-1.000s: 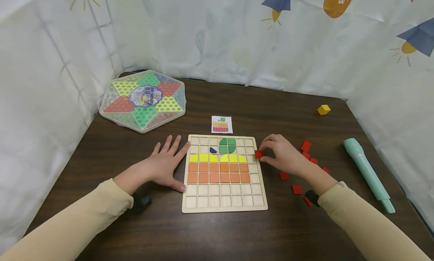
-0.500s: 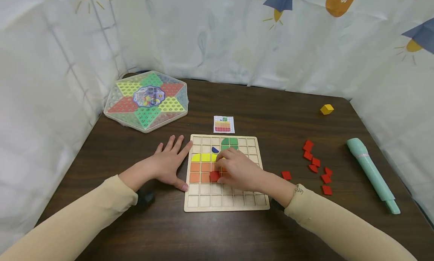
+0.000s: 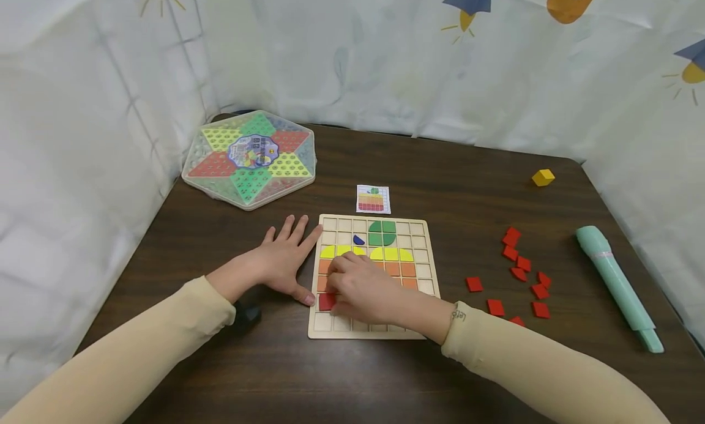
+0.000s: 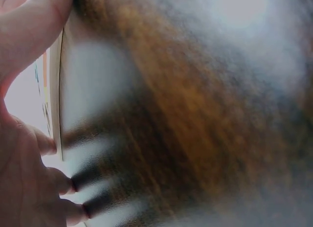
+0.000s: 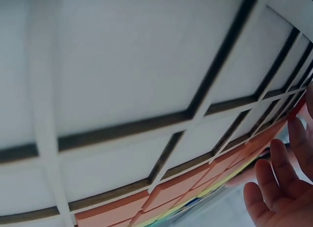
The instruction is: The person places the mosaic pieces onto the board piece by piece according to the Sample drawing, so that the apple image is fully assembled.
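Table (image 3: 457, 185): dark brown, spread in front of you.
Board (image 3: 342, 322): flat before you, with orange rows (image 3: 408, 269) below the yellow one.
Left hand (image 3: 283, 268): your fingers are spread, thumb and index finger at the left edge.
Right hand (image 3: 363, 289): your fingers curl, pinching the red tile (image 3: 327, 301).
Card (image 3: 373, 199): just past the far edge.
Red tile: at the leftmost cell, just below orange; whether fully seated, I cannot tell.
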Demonstrator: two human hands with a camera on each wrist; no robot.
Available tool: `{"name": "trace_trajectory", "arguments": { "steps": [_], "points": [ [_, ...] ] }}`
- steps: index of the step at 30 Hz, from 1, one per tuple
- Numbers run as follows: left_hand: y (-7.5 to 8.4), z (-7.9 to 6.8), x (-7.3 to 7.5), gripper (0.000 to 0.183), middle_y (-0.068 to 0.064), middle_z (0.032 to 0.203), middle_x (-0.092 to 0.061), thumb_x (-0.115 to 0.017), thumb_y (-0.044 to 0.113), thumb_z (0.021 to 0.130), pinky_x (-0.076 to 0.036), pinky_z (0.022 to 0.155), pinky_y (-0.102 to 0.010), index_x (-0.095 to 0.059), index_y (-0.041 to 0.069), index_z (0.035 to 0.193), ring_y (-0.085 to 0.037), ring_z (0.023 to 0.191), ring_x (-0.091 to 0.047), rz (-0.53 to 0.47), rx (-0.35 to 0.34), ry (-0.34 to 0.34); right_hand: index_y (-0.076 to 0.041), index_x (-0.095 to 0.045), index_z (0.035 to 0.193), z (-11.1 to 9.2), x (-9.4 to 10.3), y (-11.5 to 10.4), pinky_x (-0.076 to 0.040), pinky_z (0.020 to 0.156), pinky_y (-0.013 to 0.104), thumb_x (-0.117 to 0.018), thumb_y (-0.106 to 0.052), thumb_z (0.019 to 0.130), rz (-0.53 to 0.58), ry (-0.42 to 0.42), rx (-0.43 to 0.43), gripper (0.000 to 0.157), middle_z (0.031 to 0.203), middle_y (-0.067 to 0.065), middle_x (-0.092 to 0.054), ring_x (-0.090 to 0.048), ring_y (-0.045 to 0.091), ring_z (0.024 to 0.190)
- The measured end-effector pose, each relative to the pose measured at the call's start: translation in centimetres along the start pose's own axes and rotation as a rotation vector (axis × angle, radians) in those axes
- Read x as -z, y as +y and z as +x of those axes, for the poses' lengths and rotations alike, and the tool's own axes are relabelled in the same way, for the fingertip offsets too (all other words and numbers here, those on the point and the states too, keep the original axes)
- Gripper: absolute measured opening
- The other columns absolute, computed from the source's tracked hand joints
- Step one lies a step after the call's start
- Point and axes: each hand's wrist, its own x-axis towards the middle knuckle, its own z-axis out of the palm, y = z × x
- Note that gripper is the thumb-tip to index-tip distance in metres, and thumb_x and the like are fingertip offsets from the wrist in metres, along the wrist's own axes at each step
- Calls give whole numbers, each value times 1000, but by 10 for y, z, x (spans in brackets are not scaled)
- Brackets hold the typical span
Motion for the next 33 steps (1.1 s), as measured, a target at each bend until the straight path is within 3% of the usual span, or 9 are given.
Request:
{"name": "trace_trajectory", "arguments": {
  "steps": [5,17,28,33],
  "points": [
    [2,1,0,137,-31,169,2,-84,66,69,-10,116,-79,-7,5,165,-57,154,4,8,-7,10,-16,-77,100,1,-3,-1,-51,98,36,-80,-28,89,-29,16,-2,17,113,1,-67,-60,21,111],
    [3,-1,1,136,-32,169,1,-85,65,69,-9,116,-79,-7,5,165,-57,154,5,-1,-4,11,-16,-79,106,2,-3,-5,-51,100,35,-80,-31,90,-21,-35,-27,22,117,0,-68,-59,20,114],
    [2,-1,-1,137,-32,169,2,-84,66,70,-9,116,-79,-6,5,165,-57,154,5,8,6,12,-18,-80,113,-3,0,-5,-51,101,32,-77,-24,93,-56,-34,28,21,117,0,-69,-59,20,115],
    [2,-1,-2,138,-32,169,2,-84,67,69,-9,116,-79,-7,5,165,-57,154,5,3,1,17,-18,-79,114,-9,4,0,-51,103,33,-78,-21,92,-17,-32,55,23,117,1,-69,-60,20,115]
  ]
}}
